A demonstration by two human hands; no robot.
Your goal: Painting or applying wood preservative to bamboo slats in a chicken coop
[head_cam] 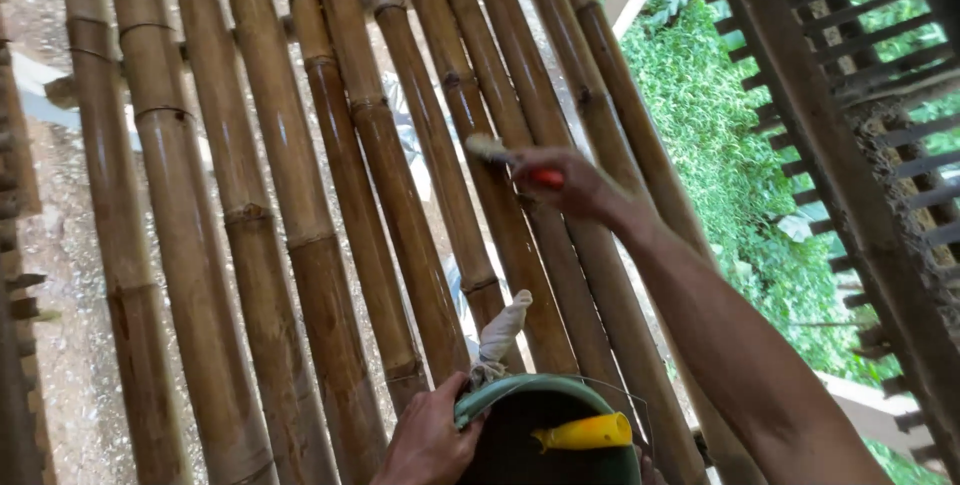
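No pkgs, labels, signs or screens anywhere in view.

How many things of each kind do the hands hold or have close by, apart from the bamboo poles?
Paintbrush, in the right hand: 1
Green bucket, gripped at its rim by the left hand: 1
White rag: 1
Yellow handle in the bucket: 1
Total: 4

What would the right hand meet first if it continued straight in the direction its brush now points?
The right hand holds a red-handled paintbrush pointing up-left. Its bristles appear to lie already on or just above a glossy brown bamboo pole; going on, it would probably cross the neighbouring poles. Depth is unclear.
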